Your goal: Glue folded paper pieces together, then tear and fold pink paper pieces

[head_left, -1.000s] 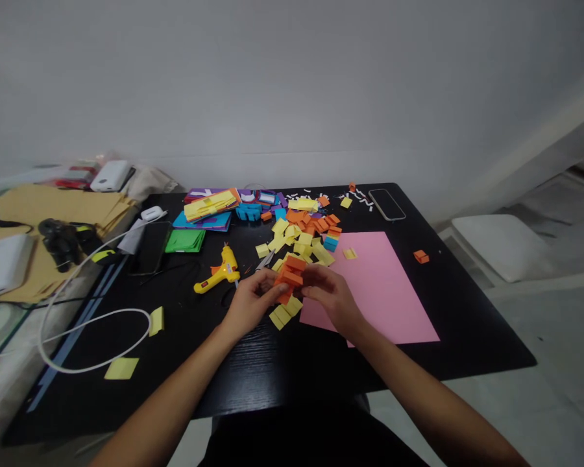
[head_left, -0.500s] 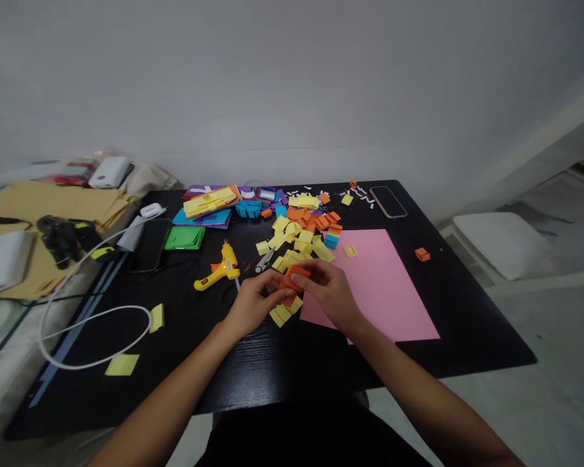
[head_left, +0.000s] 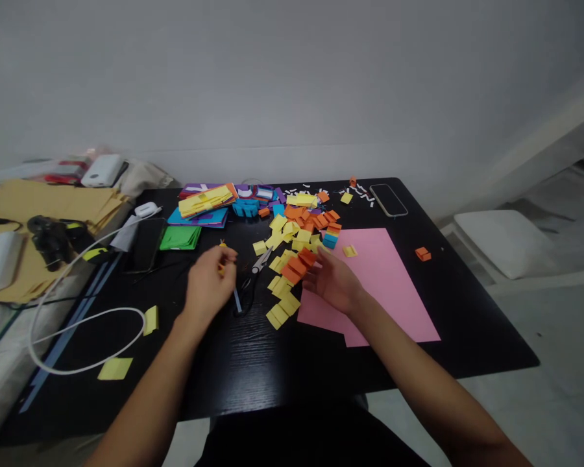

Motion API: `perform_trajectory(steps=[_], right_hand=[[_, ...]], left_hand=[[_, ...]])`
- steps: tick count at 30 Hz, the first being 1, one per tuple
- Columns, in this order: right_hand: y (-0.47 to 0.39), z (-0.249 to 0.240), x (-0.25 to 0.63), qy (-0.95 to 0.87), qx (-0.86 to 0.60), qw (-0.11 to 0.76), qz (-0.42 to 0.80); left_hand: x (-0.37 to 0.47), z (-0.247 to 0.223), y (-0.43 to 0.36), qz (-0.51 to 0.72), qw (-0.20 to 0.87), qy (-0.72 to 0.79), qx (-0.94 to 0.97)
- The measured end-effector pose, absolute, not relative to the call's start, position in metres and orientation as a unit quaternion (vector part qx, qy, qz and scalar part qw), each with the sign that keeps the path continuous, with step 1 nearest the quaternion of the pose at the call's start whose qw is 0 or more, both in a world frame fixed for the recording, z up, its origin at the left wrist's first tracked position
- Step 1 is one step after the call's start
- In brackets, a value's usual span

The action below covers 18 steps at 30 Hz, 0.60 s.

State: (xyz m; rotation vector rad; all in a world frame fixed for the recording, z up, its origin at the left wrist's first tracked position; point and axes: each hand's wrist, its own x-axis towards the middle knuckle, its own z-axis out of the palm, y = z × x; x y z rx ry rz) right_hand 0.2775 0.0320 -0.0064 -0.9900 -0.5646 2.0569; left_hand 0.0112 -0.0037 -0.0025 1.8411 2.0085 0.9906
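Note:
My left hand (head_left: 209, 279) is closed around the yellow glue gun (head_left: 222, 267), covering most of it. Below it, a pale blue strip (head_left: 237, 299) lies by the dark handles of the scissors (head_left: 260, 261). My right hand (head_left: 335, 282), fingers loosely apart, is beside a folded orange paper piece (head_left: 298, 266); I cannot tell whether the fingertips touch it. That piece rests on folded yellow paper pieces (head_left: 283, 310). More orange pieces (head_left: 316, 219) lie behind, with a small block of orange, yellow and blue layers (head_left: 331, 236) near my right fingers.
Pink paper sheets (head_left: 384, 285) lie under and right of my right hand. Phones (head_left: 388, 200) (head_left: 146, 245) lie on both sides. Green paper (head_left: 180, 238) and stacked coloured strips (head_left: 207, 201) sit at the back left. A white cable (head_left: 90, 311) loops across the left side.
My left hand has left the orange paper and moved left onto the glue gun. The orange piece now rests on the yellow ones, and my right fingers have loosened beside it.

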Motion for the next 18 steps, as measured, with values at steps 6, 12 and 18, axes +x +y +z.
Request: perform_trajectory(steps=[6,12,18], right_hand=[[0.028,-0.015,0.267,-0.285,-0.366,0.363,0.808],[0.025,-0.027,0.263,-0.261,-0.378,0.409,0.788],[0.026,-0.02,0.278,-0.232,-0.36,0.402,0.809]], left_hand=[[-0.027,-0.005,0.007,0.071,0.005,0.786,0.614],[-0.028,-0.014,0.006,-0.016,0.067,0.785,0.615],[-0.031,-0.008,0.004,0.078,0.092,0.769,0.628]])
